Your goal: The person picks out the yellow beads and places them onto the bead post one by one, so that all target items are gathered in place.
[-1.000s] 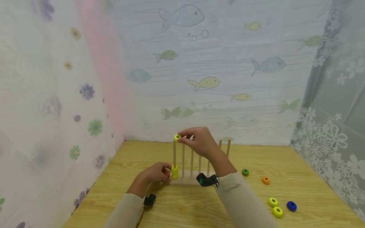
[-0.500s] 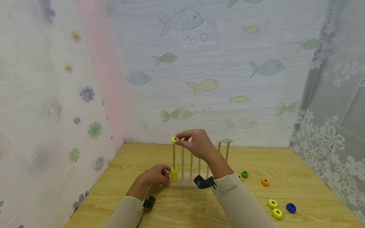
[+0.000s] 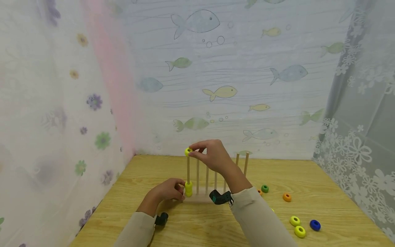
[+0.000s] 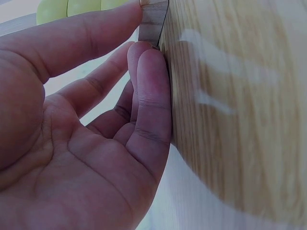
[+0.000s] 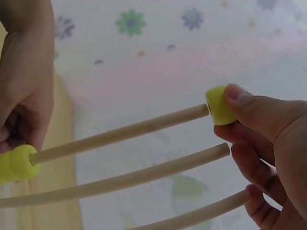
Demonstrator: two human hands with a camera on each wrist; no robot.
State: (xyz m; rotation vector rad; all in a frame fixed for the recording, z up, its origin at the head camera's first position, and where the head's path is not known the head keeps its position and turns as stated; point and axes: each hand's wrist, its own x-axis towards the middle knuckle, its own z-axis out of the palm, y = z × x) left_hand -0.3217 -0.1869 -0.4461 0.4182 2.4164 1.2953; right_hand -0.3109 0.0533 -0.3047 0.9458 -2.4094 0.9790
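My right hand [image 3: 216,156] pinches a yellow bead [image 5: 220,105] between thumb and fingers at the top of the leftmost peg [image 5: 124,134]. In the right wrist view the peg's tip meets the bead's hole side; how far it enters is unclear. Lower on that peg, yellow beads [image 3: 188,189] are stacked against the wooden base [image 3: 197,198]. My left hand [image 3: 169,189] grips the base's left end, thumb and fingertips on it in the left wrist view. Other bare pegs [image 3: 198,176] stand to the right, partly behind my right hand and forearm.
Loose beads lie on the wooden table [image 3: 216,226] to the right: green [image 3: 265,188], orange [image 3: 287,197], two yellow [image 3: 300,231] and blue [image 3: 315,225]. Another orange and a yellow one are mostly hidden by my right sleeve. Patterned sheets hang behind and beside the table.
My right hand has shifted slightly left with the yellow bead, at the leftmost peg's tip. The left hand stays on the base. The head view has tilted a little.
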